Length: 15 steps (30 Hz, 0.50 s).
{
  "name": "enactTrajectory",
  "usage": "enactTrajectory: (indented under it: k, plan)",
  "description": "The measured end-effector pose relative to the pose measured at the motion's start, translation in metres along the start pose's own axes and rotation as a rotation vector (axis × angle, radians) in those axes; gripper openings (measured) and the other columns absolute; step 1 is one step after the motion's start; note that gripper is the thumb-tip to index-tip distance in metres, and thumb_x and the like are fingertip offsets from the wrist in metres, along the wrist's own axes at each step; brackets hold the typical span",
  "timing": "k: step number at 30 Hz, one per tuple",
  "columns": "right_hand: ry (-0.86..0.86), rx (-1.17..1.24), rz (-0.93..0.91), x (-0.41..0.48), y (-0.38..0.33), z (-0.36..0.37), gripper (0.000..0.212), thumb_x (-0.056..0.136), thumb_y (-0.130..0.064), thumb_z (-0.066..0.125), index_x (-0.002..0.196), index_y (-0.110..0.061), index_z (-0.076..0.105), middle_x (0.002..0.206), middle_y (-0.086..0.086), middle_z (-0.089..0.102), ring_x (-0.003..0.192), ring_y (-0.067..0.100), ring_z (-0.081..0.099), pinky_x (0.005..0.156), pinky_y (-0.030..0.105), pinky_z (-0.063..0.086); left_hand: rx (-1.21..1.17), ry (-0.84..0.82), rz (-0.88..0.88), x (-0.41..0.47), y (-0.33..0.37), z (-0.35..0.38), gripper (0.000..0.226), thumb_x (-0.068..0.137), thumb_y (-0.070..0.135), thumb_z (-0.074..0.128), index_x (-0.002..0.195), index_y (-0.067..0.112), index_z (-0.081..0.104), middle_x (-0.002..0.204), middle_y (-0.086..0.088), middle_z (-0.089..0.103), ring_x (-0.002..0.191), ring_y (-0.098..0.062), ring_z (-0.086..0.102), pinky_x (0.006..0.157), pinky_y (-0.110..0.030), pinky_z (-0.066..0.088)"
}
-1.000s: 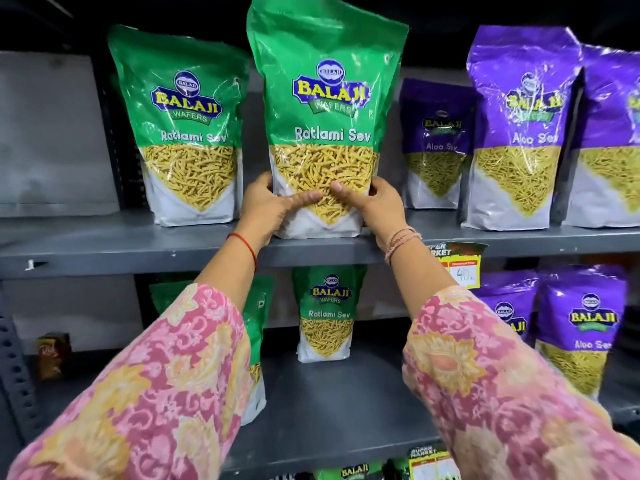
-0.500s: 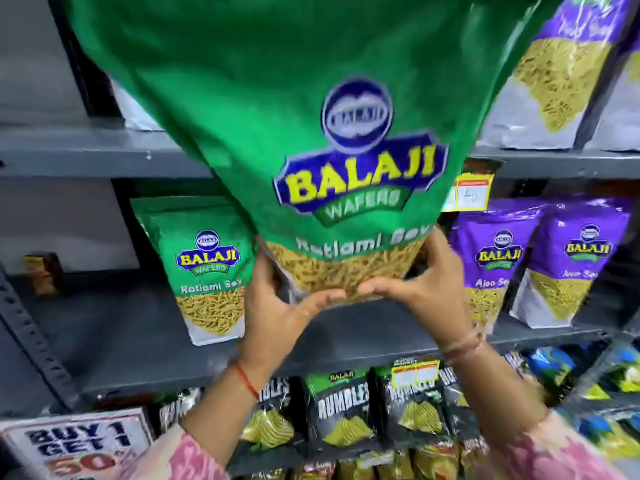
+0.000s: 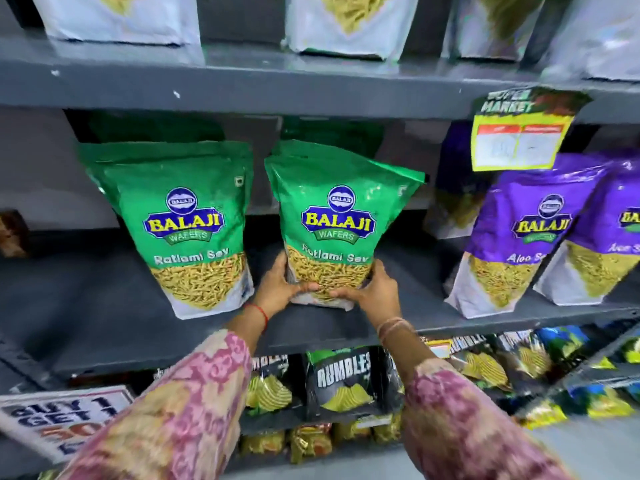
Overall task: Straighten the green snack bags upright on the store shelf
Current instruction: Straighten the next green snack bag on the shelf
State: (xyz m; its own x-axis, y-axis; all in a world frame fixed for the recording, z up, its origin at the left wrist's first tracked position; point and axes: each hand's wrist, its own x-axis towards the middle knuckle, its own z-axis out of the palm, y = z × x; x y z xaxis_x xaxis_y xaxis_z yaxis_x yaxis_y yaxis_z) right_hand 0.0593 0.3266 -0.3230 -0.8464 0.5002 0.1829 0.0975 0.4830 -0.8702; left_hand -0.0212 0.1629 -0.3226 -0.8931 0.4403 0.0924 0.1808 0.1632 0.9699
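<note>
At frame centre, left hand (image 3: 277,289) and right hand (image 3: 375,294) fingers clasp the green bag's (image 3: 337,216) base, seating it on the shelf (image 3: 104,306); next, square it and release

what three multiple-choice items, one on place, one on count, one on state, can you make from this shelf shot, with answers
1. Where does the held green bag sit?
A. on the top shelf
B. on the middle shelf, right of the other green bag
C. on the floor

2. How many front green bags stand on the middle shelf?
A. two
B. five
C. none

3. What are the hands doing?
A. hanging free
B. both on the held bag's base
C. pulling the price tag

Answers:
1 B: it rests on the grey middle shelf, with the purple bags to its right.
2 A: two fronts show, though darker green tops sit behind them.
3 B: the left hand and right hand each have a grip on a lower corner.
</note>
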Motion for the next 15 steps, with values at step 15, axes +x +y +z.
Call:
enactTrajectory:
  k: [15]
  plan:
    - [-0.058, 0.031, 0.053, 0.001, 0.015, 0.015, 0.069, 0.054, -0.018, 0.086, 0.107, -0.014, 0.041, 0.109, 0.01, 0.063, 0.1, 0.029, 0.061, 0.076, 0.023, 0.045, 0.009, 0.05, -0.078, 0.004, -0.039, 0.004, 0.105, 0.058, 0.012, 0.082, 0.139, 0.015, 0.016, 0.142, -0.016, 0.041, 0.129, -0.029, 0.04, 0.108, -0.05, 0.035]
